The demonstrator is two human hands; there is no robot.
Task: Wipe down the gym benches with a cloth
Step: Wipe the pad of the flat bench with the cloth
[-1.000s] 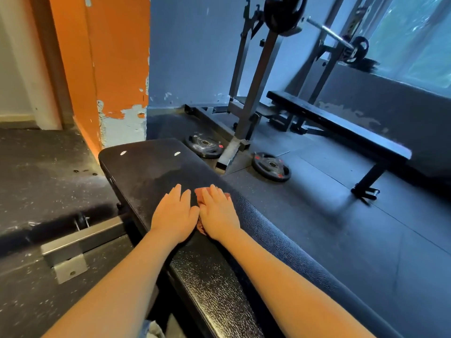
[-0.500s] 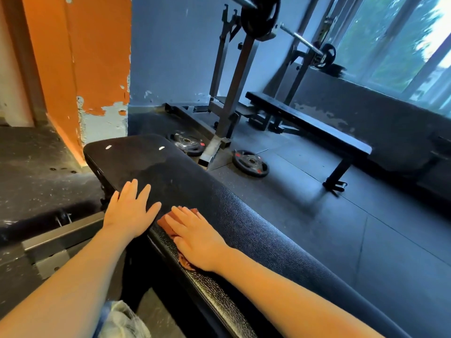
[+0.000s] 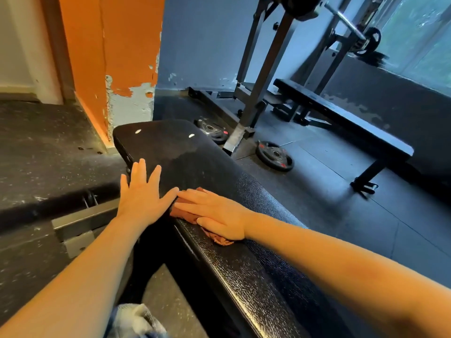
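The reddish cloth point(image 3: 183, 212) lies bunched near the left edge of the near bench point(image 3: 185, 154), pinned under the right hand point(image 3: 214, 212), whose fingers are straight and together; the left hand point(image 3: 144, 193) rests just beside it, fingers spread flat on the same surface; light, soft and limp, the cloth likely moves best under flat palm pressure, not a pinch.

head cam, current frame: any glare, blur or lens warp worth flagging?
Head view: daylight from the window at right gives a bluish cast and speckled glare along the near bench edge. Wide-angle warp bends that bench and tilts the rack. The right hand, cloth and left hand read sharp. The barbell at the top looks a little soft.
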